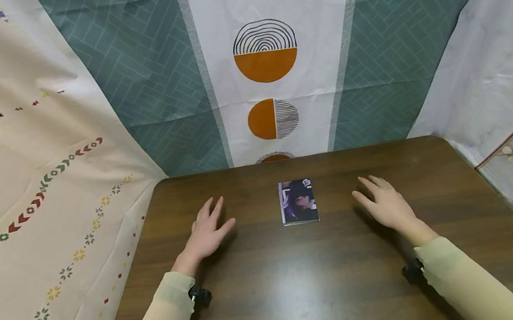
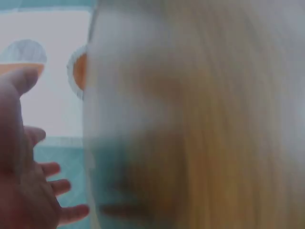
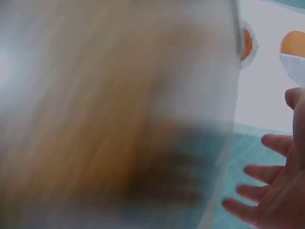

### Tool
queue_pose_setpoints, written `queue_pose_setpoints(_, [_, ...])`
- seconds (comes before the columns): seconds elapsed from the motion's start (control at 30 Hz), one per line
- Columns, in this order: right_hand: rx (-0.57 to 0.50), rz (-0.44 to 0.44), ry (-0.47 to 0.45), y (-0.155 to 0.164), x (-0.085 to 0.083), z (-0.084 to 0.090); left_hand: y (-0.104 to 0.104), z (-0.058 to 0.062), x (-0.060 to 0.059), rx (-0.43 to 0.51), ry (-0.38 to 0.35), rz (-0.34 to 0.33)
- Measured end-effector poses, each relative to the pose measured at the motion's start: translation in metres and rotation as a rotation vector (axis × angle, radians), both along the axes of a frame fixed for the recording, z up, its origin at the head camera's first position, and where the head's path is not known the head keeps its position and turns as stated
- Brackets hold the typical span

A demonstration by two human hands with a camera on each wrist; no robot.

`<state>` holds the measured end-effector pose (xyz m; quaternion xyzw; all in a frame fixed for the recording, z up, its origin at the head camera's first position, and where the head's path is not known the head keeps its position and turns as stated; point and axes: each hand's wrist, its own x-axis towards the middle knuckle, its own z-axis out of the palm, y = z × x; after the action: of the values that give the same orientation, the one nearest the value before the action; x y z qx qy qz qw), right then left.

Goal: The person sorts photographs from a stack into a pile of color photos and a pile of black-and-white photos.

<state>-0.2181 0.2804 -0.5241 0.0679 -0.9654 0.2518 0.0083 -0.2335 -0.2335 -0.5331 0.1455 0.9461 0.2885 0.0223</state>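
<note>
A small picture card [image 1: 298,201] with a dark-haired figure lies flat on the brown wooden table [image 1: 302,283], near its far middle. My left hand [image 1: 207,231] rests on the table to the card's left, fingers straight and spread, holding nothing. My right hand [image 1: 384,205] rests to the card's right in the same way, also empty. Both are about a hand's width from the card. In the left wrist view my left hand [image 2: 28,181] shows its spread fingers beside a blurred close surface. The right wrist view shows my right hand [image 3: 274,191] likewise, fingers apart.
Patterned cloths hang around the table: a teal and white one with orange half-circles [image 1: 267,66] behind, a cream one [image 1: 21,185] on the left, a pale one [image 1: 507,67] on the right. The table's rounded far corners meet these cloths.
</note>
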Motion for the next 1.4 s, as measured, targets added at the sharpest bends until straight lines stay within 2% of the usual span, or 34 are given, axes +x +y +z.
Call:
queue_pose_setpoints(0.13, [-0.199, -0.013, 0.014, -0.018, -0.004, 0.001, 0.024, 0.005, 0.0, 0.161, -0.022, 0.051])
queue_pose_setpoints(0.23, [-0.297, -0.02, -0.007, -0.034, -0.009, -0.003, 0.048, 0.007, -0.002, 0.262, -0.02, 0.105])
queue_pose_setpoints(0.37, [-0.359, -0.019, -0.047, -0.057, -0.015, -0.007, 0.084, 0.009, -0.005, 0.345, -0.025, 0.144])
queue_pose_setpoints(0.6, [-0.429, -0.029, -0.072, -0.091, -0.019, -0.016, 0.136, 0.001, -0.011, 0.415, -0.098, 0.123])
queue_pose_setpoints(0.73, [-0.419, -0.037, -0.059, -0.105, -0.019, -0.02, 0.153, -0.006, -0.015, 0.405, -0.079, 0.127])
queue_pose_setpoints(0.9, [-0.331, -0.053, -0.01, -0.113, -0.018, -0.02, 0.165, -0.009, -0.018, 0.326, -0.046, 0.137])
queue_pose_setpoints(1.13, [-0.316, -0.079, -0.018, -0.119, -0.016, -0.023, 0.173, -0.01, -0.018, 0.237, -0.073, 0.193])
queue_pose_setpoints(1.27, [-0.324, -0.091, -0.009, -0.12, -0.016, -0.024, 0.175, -0.011, -0.019, 0.208, -0.081, 0.19])
queue_pose_setpoints(1.37, [-0.327, -0.097, -0.012, -0.12, -0.016, -0.024, 0.175, -0.014, -0.02, 0.235, -0.074, 0.179])
queue_pose_setpoints(1.4, [-0.325, -0.099, -0.014, -0.12, -0.016, -0.024, 0.175, -0.02, -0.023, 0.235, -0.062, 0.174])
